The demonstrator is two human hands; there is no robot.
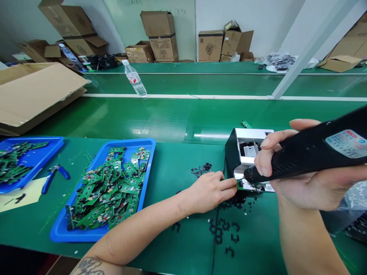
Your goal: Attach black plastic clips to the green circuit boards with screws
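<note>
My right hand [289,164] is wrapped round a black electric screwdriver [304,149] with a silver label. The screwdriver's nose points left and down at the front of a black and silver box-shaped machine [254,133]; its tip is close to the board there. My left hand [210,191] is closed, its fingertips on the end of a small green circuit board [240,185] at the machine's front ledge. The rest of that board is partly hidden by the screwdriver. Small black plastic clips [219,231] lie scattered below, and a heap of black pieces [201,169] sits behind my left hand.
A blue tray [153,160] piled with circuit boards stands left of my arm. Farther left are another blue tray [59,143], blue-handled cutters [49,181] and yellow paper [31,194]. A water bottle [134,79], an open carton [40,91] and a slanted white post [306,49] stand beyond.
</note>
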